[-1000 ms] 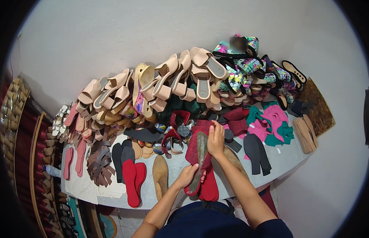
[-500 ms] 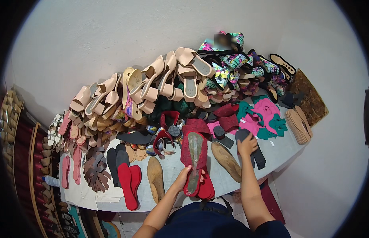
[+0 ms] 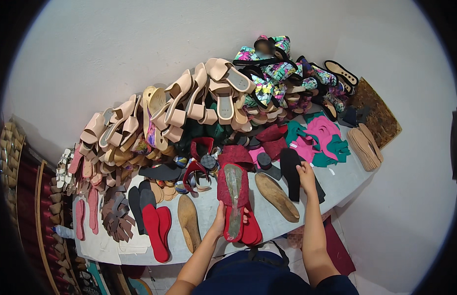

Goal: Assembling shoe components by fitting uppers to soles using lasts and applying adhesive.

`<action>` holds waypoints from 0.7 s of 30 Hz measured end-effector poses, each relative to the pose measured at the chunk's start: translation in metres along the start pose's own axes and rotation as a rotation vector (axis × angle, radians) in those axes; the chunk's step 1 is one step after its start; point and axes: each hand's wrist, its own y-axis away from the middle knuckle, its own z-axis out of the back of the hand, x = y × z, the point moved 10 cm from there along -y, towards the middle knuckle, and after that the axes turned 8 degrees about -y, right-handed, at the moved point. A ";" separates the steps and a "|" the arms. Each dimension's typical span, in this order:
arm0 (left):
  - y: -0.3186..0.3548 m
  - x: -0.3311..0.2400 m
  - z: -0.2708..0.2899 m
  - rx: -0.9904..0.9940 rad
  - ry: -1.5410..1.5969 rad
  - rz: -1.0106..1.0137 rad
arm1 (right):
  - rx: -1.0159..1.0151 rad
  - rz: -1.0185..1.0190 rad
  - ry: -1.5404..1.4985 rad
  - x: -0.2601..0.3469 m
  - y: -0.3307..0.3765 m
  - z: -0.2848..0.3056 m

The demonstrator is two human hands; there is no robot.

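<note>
My left hand (image 3: 222,220) grips the near end of a dark red shoe piece (image 3: 233,189) with a grey sole strip down its middle, held just above the white table (image 3: 208,209). Red insoles (image 3: 250,231) lie under it. My right hand (image 3: 306,174) rests on a black insole (image 3: 290,172) lying to the right. Between the two hands lies a tan insole (image 3: 276,196). Another tan insole (image 3: 189,221) lies left of my left hand.
Beige heeled sandals (image 3: 179,108) and floral shoes (image 3: 277,73) are piled along the wall. Pink and green fabric pieces (image 3: 321,140) and stacked tan soles (image 3: 366,145) sit at right. Red and black insoles (image 3: 152,216) and brown cut-outs (image 3: 118,219) lie at left. Shoe lasts (image 3: 12,162) line the far left.
My right hand left the red shoe piece and moved right onto the black insole. My left hand still holds the red piece.
</note>
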 end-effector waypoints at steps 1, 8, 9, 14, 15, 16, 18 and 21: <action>0.000 0.000 0.003 -0.008 0.001 -0.002 | 0.043 0.037 -0.161 0.024 0.006 -0.013; -0.013 -0.010 0.009 -0.064 -0.042 -0.016 | 0.184 0.104 -0.550 0.098 0.036 -0.073; -0.017 -0.011 0.009 -0.061 -0.020 -0.027 | 0.205 0.044 -0.650 0.099 0.041 -0.083; -0.024 -0.020 0.007 -0.127 0.001 -0.050 | 0.310 -0.098 -0.873 0.102 0.065 -0.139; -0.023 -0.021 0.008 -0.145 0.009 -0.053 | 0.317 -0.130 -0.862 0.096 0.068 -0.149; -0.023 -0.016 0.011 -0.140 0.045 -0.027 | 0.317 -0.138 -0.865 0.091 0.070 -0.158; -0.025 -0.014 0.015 -0.209 0.083 -0.053 | 0.310 -0.131 -0.846 0.087 0.074 -0.172; -0.026 -0.021 0.011 -0.222 0.141 -0.096 | 0.314 -0.137 -0.823 0.084 0.078 -0.184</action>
